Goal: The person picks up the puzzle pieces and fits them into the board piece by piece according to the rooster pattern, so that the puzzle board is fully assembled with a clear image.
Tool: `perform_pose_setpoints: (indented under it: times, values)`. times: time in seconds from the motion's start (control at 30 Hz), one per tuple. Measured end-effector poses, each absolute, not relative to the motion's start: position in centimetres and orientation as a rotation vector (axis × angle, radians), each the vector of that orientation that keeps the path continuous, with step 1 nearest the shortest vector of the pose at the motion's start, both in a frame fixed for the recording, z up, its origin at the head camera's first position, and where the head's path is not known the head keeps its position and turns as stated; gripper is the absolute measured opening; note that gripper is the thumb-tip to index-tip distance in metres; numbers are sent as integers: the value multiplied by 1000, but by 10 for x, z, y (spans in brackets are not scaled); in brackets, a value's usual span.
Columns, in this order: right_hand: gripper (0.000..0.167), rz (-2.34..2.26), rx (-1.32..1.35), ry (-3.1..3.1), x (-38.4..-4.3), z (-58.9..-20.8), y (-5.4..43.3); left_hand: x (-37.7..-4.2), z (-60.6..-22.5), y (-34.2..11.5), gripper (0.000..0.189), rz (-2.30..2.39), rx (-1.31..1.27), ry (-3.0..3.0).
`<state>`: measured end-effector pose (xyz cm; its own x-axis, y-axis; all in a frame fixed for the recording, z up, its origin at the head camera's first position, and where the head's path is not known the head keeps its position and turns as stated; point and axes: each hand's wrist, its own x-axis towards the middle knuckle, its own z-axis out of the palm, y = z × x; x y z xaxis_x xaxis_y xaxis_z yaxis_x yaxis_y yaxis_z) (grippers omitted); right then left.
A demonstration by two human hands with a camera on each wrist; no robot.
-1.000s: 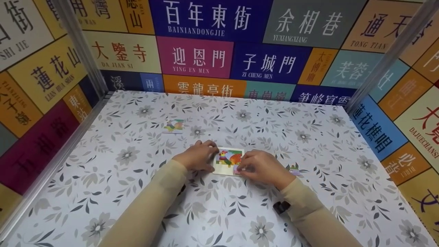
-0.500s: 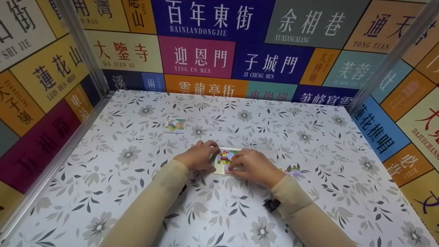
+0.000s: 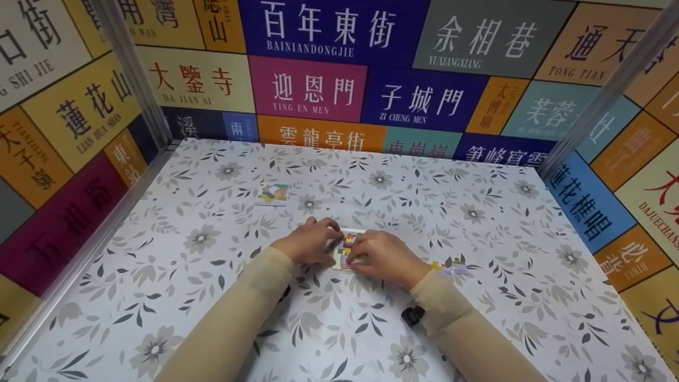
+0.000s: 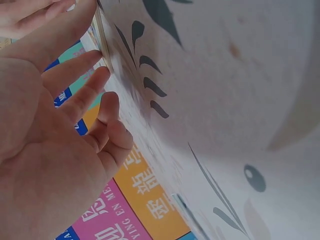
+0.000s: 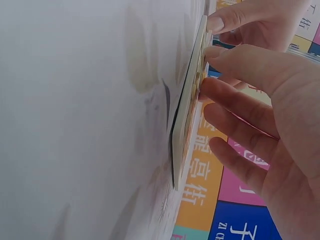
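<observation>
A small jigsaw board [image 3: 348, 231] with a colourful bird picture lies on the table between the hands, partly covered by them. My left hand [image 3: 313, 243] holds its left side, with thumb and fingertips at the edge. A purple jigsaw piece [image 3: 344, 261] lies at the lower left of the board, under the fingertips of my right hand [image 3: 386, 257], whose thumb and forefinger pinch it. Viewed from the right wrist, the board [image 5: 185, 120] shows edge-on, and the pinched piece is mostly hidden. The other right fingers are loosely bent above the board.
Several loose jigsaw pieces [image 3: 453, 266], purple, green and yellow, lie to the right of the right hand. A square picture card [image 3: 273, 194] lies farther back on the left. The tablecloth [image 3: 212, 297] is floral, and signboard-patterned walls [image 3: 307, 87] stand behind and at both sides.
My right hand has slid left across the board with the purple piece, from its lower right to its lower left. It now covers more of the bird picture. My left hand stays at the board's edge.
</observation>
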<state>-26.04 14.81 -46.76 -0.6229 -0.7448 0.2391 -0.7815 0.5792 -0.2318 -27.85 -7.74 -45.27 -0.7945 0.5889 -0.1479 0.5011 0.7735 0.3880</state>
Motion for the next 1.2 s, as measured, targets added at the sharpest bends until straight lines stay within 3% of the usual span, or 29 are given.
perform_pose_setpoints:
  times: [1.2]
  values:
    - [6, 504, 1217, -2783, -264, -469, 138, -279, -455, -79, 61, 499, 848, 2708]
